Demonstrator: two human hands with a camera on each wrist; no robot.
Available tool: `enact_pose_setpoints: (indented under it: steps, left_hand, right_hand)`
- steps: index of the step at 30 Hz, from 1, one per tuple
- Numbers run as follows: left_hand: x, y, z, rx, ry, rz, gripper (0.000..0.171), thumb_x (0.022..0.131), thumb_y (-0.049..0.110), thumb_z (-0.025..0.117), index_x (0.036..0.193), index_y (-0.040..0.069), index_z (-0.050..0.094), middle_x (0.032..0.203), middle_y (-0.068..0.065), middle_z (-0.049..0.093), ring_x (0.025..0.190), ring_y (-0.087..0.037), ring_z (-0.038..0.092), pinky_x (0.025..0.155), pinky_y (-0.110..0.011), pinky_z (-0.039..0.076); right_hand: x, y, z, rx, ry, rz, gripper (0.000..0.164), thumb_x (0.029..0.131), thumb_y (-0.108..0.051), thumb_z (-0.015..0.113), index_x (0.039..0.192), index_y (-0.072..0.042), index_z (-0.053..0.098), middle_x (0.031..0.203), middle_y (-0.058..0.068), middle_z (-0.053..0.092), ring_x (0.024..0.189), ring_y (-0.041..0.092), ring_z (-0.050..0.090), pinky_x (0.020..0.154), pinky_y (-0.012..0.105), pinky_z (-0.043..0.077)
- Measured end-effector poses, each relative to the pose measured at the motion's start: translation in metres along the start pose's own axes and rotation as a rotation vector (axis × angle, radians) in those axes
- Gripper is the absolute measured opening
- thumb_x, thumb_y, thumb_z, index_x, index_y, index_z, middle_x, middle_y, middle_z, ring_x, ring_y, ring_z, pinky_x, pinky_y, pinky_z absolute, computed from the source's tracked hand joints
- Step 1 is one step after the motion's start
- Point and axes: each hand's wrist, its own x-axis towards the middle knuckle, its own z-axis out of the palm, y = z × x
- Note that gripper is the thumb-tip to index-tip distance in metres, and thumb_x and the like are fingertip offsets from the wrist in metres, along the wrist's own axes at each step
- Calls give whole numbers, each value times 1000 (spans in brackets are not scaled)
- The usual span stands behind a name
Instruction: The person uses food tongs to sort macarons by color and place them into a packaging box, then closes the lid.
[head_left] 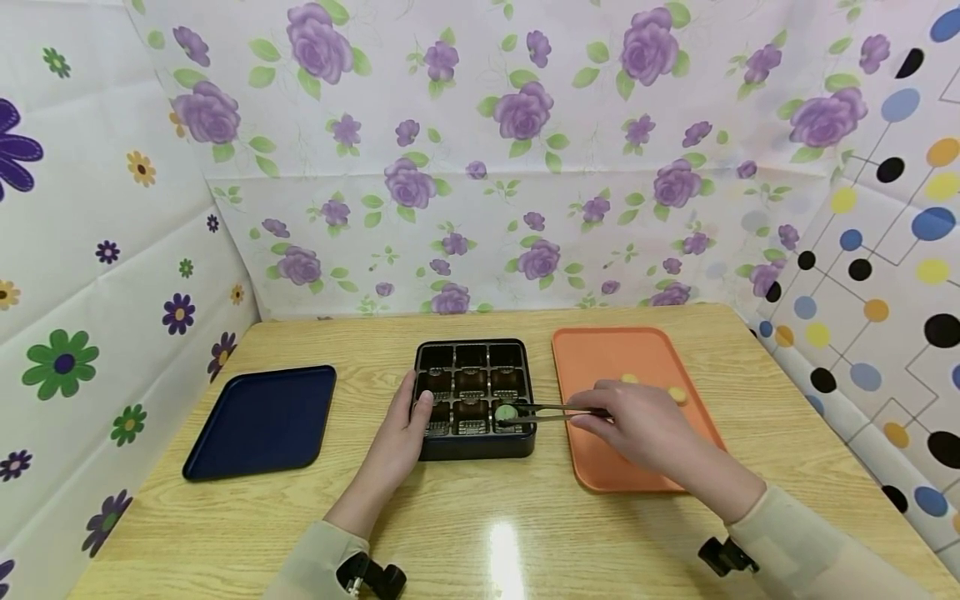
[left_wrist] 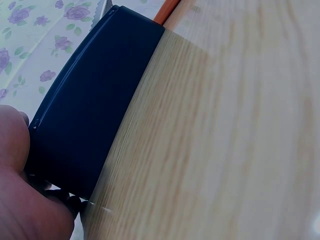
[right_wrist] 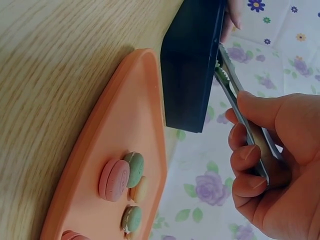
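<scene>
A black box (head_left: 476, 447) divided into compartments with a clear plastic insert stands in the middle of the table. My left hand (head_left: 397, 429) grips its left side, the thumb over the rim; the left wrist view shows the box's dark wall (left_wrist: 95, 100) beside that hand. In my right hand (head_left: 641, 421) is a pair of metal tongs (right_wrist: 245, 117), pinched between thumb and fingers and pointing left. A green macaron (head_left: 506, 412) sits between the tong tips at the front right compartment. The right wrist view mostly hides that macaron behind the box wall.
An orange tray (head_left: 592, 358) lies right of the box under my right hand. Pink macarons (right_wrist: 115, 180), green macarons (right_wrist: 135, 167) and yellow macarons (head_left: 677, 394) lie on it. At the left is a dark blue tray (head_left: 262, 425). Flowered cloth (head_left: 480, 208) hangs behind the table.
</scene>
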Motion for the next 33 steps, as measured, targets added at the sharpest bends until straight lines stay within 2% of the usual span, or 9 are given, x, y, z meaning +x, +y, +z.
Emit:
enact_pose_setpoints:
  steps: [3, 14, 20, 28, 33]
  left_hand:
    - [0, 0, 0, -2, 0, 1, 89, 114, 71, 34, 180, 22, 1, 185, -11, 2, 169, -36, 2, 133, -66, 11]
    - [-1, 1, 0, -1, 15, 16, 86, 116, 67, 34, 180, 18, 4, 185, -13, 4, 169, -39, 4, 132, -68, 11]
    - [-1, 1, 0, 1, -1, 6, 88, 114, 71, 33, 180, 21, 1, 185, -11, 1, 169, -37, 1, 132, -66, 10]
    - [-1, 1, 0, 9, 0, 0, 88, 114, 70, 33, 180, 21, 1, 185, -11, 1, 169, -37, 1, 132, -66, 9]
    - [-1, 1, 0, 10, -2, 0, 88, 114, 71, 32, 180, 22, 1, 185, -11, 0, 169, -37, 0, 132, -66, 9]
  right_hand:
    - [1, 0, 0, -9, -4, 1, 25, 103, -30, 82, 127, -23, 84, 90, -16, 66, 63, -1, 46, 51, 27, 35]
    - [4, -1, 2, -30, -30, 23, 25, 103, -31, 82, 128, -26, 84, 90, -17, 65, 62, 0, 46, 51, 27, 34]
    - [5, -3, 0, -32, -27, 14, 24, 104, -30, 81, 128, -28, 84, 92, -16, 66, 62, -1, 46, 51, 28, 33]
    - [5, -3, 0, -26, -37, 25, 26, 104, -32, 81, 129, -25, 84, 94, -14, 69, 64, 0, 49, 52, 28, 37]
    - [3, -3, -5, -3, -4, 27, 27, 104, -31, 81, 130, -24, 84, 94, -14, 70, 67, -1, 52, 54, 28, 40]
